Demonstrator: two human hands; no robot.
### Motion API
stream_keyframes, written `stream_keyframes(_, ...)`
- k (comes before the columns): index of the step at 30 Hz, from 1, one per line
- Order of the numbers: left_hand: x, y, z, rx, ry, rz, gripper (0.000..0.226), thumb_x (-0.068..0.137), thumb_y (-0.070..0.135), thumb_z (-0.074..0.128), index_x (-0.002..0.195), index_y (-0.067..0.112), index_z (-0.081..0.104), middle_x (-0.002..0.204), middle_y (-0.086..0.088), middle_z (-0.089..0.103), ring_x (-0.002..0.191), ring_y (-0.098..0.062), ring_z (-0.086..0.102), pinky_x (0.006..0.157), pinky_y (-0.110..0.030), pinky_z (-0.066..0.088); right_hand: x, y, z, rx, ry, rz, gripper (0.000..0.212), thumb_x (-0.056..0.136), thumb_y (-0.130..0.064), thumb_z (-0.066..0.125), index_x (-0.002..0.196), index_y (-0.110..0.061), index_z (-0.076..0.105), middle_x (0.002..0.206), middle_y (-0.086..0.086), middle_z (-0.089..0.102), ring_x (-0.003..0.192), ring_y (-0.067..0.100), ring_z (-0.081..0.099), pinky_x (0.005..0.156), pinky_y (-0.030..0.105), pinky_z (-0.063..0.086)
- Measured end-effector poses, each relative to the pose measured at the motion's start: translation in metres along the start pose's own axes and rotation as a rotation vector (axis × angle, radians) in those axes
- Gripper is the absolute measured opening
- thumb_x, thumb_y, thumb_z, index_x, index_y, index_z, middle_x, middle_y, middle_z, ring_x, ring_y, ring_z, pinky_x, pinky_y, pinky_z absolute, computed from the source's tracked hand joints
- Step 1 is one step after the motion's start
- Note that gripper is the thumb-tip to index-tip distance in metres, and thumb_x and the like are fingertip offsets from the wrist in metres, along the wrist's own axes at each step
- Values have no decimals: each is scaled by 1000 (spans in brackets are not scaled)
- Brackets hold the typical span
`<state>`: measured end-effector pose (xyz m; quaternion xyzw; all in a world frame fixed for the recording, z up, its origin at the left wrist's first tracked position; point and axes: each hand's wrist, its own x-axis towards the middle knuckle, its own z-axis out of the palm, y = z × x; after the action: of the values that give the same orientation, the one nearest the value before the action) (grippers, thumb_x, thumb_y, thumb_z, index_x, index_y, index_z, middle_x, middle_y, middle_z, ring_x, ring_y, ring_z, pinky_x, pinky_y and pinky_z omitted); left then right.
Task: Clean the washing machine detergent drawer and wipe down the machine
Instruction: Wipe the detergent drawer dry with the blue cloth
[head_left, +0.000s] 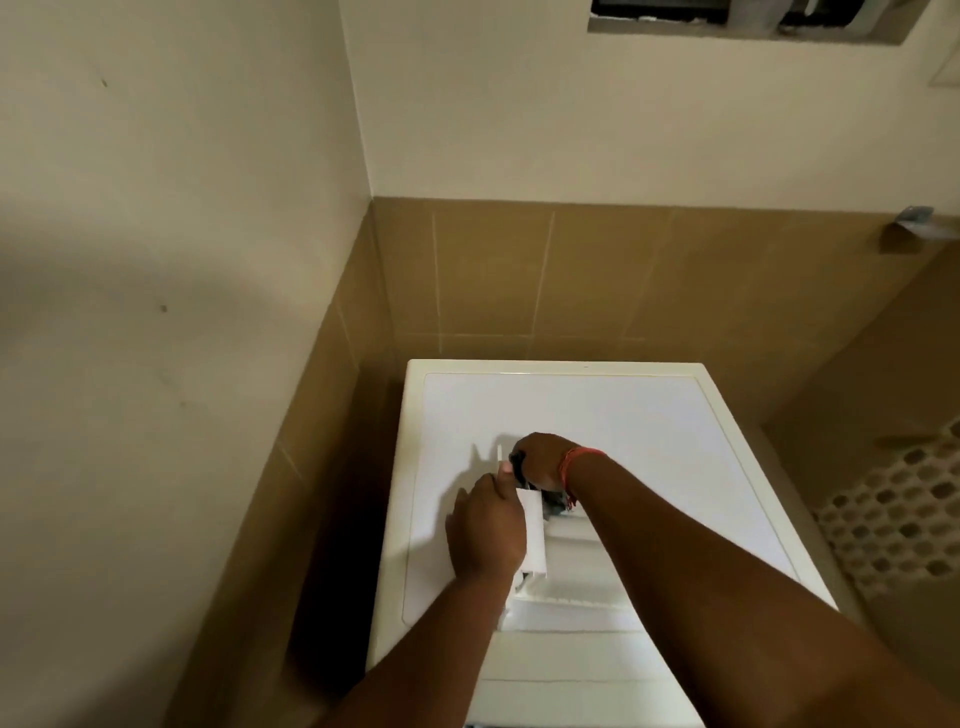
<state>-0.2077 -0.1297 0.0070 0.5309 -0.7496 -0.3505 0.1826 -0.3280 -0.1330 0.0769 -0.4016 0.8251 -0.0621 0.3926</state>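
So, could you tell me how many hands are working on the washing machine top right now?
2: the left hand holds the white drawer on the washing machine; the right hand is just behind it.

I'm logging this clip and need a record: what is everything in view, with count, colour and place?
washing machine: one, white, in the tiled corner, seen from above
detergent drawer: one, white, on the machine top, held between both hands
dark cloth or brush: one, grey-black, at the right hand; too blurred to name
wall tiles: many, tan, behind the machine
wall vent: one, dark, top right
wrist band: one, orange, right wrist
left hand: one, grips the drawer
right hand: one, curled round the dark item
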Motion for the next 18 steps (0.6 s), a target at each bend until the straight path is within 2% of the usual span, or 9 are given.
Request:
stream_keyframes(1, 1, -2, 1, 46, 5, 16, 101, 81, 75, -18, 96, 17, 63, 93, -6, 70, 100, -30, 64, 88, -48, 52, 5, 0, -1, 4, -29, 11, 23, 93, -7, 48, 73, -10, 59, 70, 8, 55, 57, 23, 49, 53, 27, 42)
stream_keyframes(3, 2, -4, 4, 182, 27, 62, 93, 89, 65, -17, 105, 20, 62, 97, -2, 71, 104, -27, 65, 94, -47, 52, 17, 1, 0, -99, -31, -2, 18, 93, -8, 51, 83, -7, 65, 70, 7, 55, 51, 19, 47, 47, 24, 40)
stream_keyframes(7, 0, 1, 2, 319, -12, 42, 56, 104, 47, 14, 124, 17, 57, 120, -3, 68, 124, -28, 57, 107, -47, 44, 38, 8, 9, -175, 34, -128, 20, 87, -6, 55, 99, -6, 71, 85, 10, 70, 62, 21, 59, 49, 23, 44)
stream_keyframes(9, 0, 4, 0, 319, 20, 35, 79, 97, 56, -7, 122, 17, 58, 119, -3, 68, 123, -27, 57, 109, -49, 41, 44, 14, 5, -142, -47, -196, 23, 87, -2, 54, 100, -7, 72, 90, 13, 71, 67, 28, 65, 50, 29, 53)
stream_keyframes(10, 0, 4, -1, 316, 35, 30, 85, 94, 57, -13, 121, 18, 57, 117, -2, 68, 122, -27, 57, 109, -49, 41, 47, 18, 2, -128, -89, -231, 23, 86, 0, 56, 99, -8, 72, 93, 13, 72, 74, 32, 69, 59, 34, 58)
stream_keyframes(12, 0, -1, 4, 332, 29, -18, 66, 99, 52, 2, 123, 20, 54, 120, -2, 66, 124, -27, 55, 108, -49, 41, 47, 29, -8, -152, -137, -298, 28, 81, 5, 60, 102, -11, 73, 98, 11, 72, 90, 31, 69, 76, 39, 59)
stream_keyframes(13, 1, -3, 5, 318, 20, -55, 63, 101, 52, 6, 123, 20, 55, 121, -2, 66, 125, -27, 55, 108, -49, 41, 45, 33, -12, -183, -134, -333, 33, 79, 7, 59, 103, -13, 72, 100, 10, 72, 91, 27, 68, 78, 37, 58)
stream_keyframes(16, 3, -2, 6, 311, 52, -116, 82, 94, 62, -8, 114, 20, 60, 114, -4, 68, 122, -28, 56, 106, -51, 42, 33, 42, -18, -125, -87, -430, 34, 79, 8, 51, 100, -13, 70, 98, 6, 67, 88, 20, 60, 73, 28, 51)
stream_keyframes(18, 2, 7, 4, 287, 64, -149, 76, 96, 60, 0, 113, 20, 62, 116, -4, 68, 126, -29, 53, 108, -53, 39, 22, 45, -22, -69, -49, -500, 32, 79, 7, 51, 98, -12, 69, 94, 3, 63, 87, 19, 57, 70, 24, 46)
